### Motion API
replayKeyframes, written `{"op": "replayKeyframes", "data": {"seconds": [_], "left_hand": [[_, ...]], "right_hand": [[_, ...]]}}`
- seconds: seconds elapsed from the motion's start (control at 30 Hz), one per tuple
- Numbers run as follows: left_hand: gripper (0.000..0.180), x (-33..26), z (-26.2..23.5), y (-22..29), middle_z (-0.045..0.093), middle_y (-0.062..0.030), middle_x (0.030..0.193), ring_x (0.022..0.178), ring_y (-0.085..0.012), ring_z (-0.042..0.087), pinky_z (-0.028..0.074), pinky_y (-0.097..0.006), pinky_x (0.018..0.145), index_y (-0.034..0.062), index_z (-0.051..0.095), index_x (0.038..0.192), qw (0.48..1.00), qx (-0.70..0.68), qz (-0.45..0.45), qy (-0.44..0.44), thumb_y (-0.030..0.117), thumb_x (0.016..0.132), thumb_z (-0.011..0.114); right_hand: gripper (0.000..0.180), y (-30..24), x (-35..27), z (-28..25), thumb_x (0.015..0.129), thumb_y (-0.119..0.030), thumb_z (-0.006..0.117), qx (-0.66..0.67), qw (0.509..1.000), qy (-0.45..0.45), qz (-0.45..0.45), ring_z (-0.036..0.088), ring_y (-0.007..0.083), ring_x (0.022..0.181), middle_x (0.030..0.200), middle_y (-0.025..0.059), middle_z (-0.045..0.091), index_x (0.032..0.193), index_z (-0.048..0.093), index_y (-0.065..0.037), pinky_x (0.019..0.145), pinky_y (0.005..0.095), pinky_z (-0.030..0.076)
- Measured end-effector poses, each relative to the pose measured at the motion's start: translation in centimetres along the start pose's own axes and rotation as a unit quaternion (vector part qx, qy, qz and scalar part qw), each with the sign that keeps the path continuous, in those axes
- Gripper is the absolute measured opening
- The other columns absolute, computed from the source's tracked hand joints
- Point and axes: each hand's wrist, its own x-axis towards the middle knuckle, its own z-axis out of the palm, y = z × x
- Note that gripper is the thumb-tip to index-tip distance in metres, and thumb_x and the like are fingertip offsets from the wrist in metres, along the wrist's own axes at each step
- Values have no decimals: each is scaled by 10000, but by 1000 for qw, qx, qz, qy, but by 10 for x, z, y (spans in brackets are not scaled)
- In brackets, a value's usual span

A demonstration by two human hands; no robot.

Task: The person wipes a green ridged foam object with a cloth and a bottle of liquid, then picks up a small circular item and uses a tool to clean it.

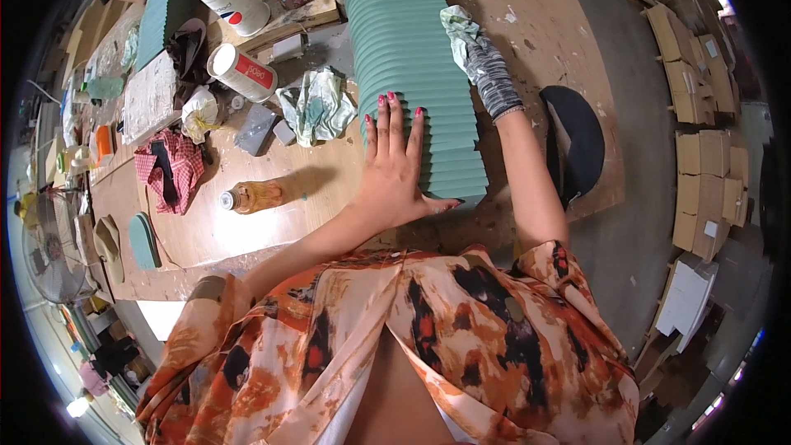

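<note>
Paint-spotted worktable (568,58) bears a green ribbed panel (400,49). Left hand (394,175) lies spread on the panel's near end — presumably to steady it. Gloved right hand (486,66) clutches crumpled cloth (458,26) at the panel's right edge; amber bottle (257,195), left of the panel — likely kept clear.

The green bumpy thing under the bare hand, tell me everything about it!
The green ridged piece is long, with crosswise ridges or overlapping layers and a jagged right edge; material unclear. It stretches from near to far over the worktable. The left hand lies spread on it; the right hand holds a crumpled cloth there.
</note>
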Motion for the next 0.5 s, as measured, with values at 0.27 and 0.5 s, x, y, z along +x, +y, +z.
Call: {"op": "replayKeyframes", "data": {"seconds": [0.27, 0.5], "left_hand": [[1297, 3, 6, 3, 104, -402, 1496, 1426, -520, 44, 56, -560, 1158, -121, 198, 1455, 999, 48, 17, -15, 765, 626, 656], [1312, -7, 7, -2, 119, -413, 1486, 1415, -536, 80, 127, -548, 1154, -118, 136, 1468, 994, 110, 13, 0, 801, 660, 609]], "right_hand": [[490, 29, -47, -46, 918, 26, 483, 15, 972, 121, 201, 435, 199, 1302, 1479, 149, 393, 1396, 386, 70, 1135, 275, 322], [395, 72, -102, -118, 940, -27, 495, 917, 133, -53, 373, 533, 190, 1211, 1342, 136, 554, 1334, 515, 2, 1029, 304, 414]]}}
